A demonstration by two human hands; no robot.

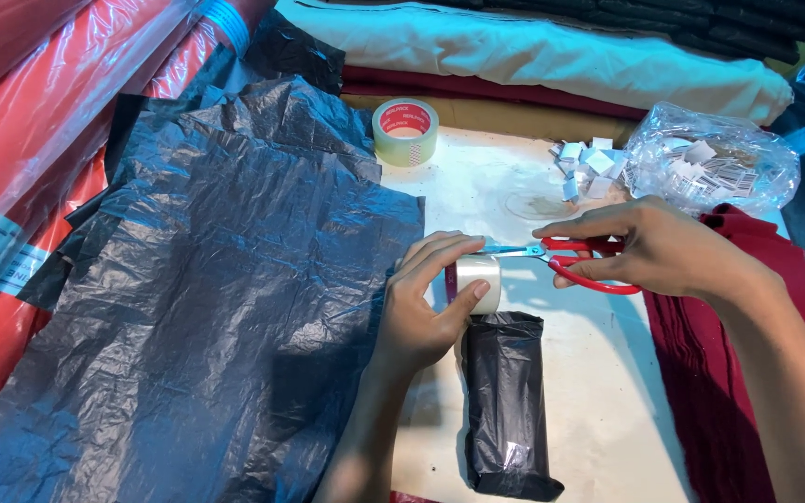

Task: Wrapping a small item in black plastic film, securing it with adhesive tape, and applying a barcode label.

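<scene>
Head view of a work table [598, 410], seen from above. Two hands of one person are shown. The left hand [430, 303] is closed around a small roll of clear tape [477, 282], thumb on its near side and fingers curled over the top; the roll stands just above the upper end of one parcel wrapped in black plastic [507, 405], which lies lengthwise on the table. The right hand [663, 250] is clamped on one pair of red-handled scissors [570, 261], fingers through the loops; the blades point left and their tips meet the tape roll, where the left fingers hide them, so whether the blades are apart or together cannot be told. Rolls of tape number two: the held one and a larger roll of clear tape [405, 131] standing alone farther up the table. One large sheet of black plastic [207, 307], much creased, covers the left half of the scene; how many layers it has cannot be made out. One clear bag of small white tags [712, 160] sits at upper right, with a loose heap of white tags [589, 163] beside it, too small to count. Red film-wrapped rolls [39, 121] are cut off at the left edge, and dark red cloth [729, 391] at the right edge.
</scene>
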